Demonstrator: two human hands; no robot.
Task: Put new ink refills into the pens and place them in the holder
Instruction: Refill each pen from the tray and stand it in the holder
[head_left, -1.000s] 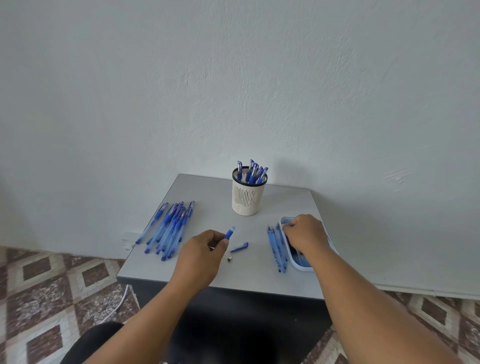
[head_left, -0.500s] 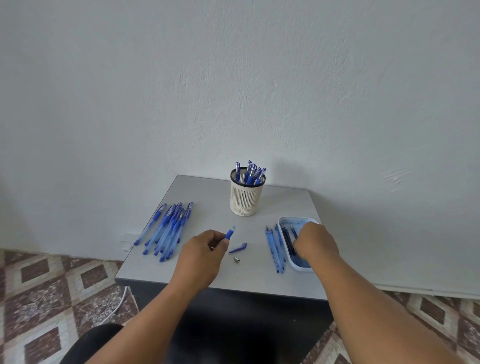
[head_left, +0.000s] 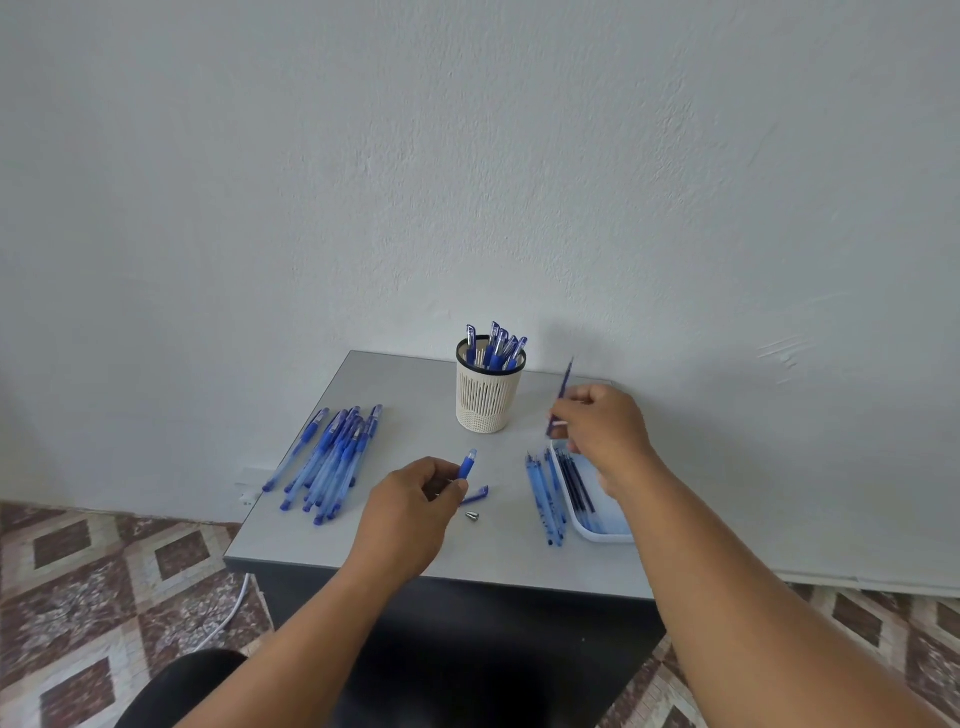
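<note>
A grey table (head_left: 405, 540) is set against a pale plastered wall (head_left: 467, 156), with a floor of brown and cream diamond tiles (head_left: 78, 582) seen to either side. At the table's far edge a cream slotted holder (head_left: 487, 397) with a dark rim is stood upright, and several capped blue pens (head_left: 496, 347) are held in it. On the left part of the table a heap of blue pens (head_left: 332, 457) is laid in loose parallel. At the right edge a white tray (head_left: 610, 530) is placed, in which dark ink refills (head_left: 576, 480) are laid lengthwise; just beside its left rim, a small row of pale blue refills (head_left: 543, 499) is laid on the table. The right hand (head_left: 602, 431) is raised above the tray's far end, and a single refill (head_left: 562, 387) is pinched between thumb and fingers, tilted upward near the holder. The left hand (head_left: 410, 512) is curled round a blue pen barrel (head_left: 467, 464), whose end is seen projecting beyond the thumb. Just beside this hand, a blue pen cap (head_left: 477, 494) and a small metal tip (head_left: 471, 516) are left on the table surface, slightly apart.
</note>
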